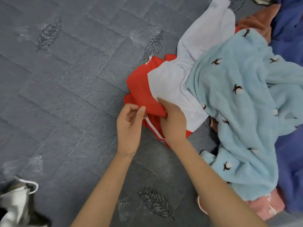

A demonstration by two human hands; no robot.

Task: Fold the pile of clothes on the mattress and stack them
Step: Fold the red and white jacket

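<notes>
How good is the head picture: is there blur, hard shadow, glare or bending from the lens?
Head view: soft, even light, no strong glare on the mattress, only faint shadow under the red garment; the left hand and right hand gripping it are fairly sharp, the lower left corner is smeared; head view: quilt seams seem to bow toward the edges, a wide-angle effect.
</notes>
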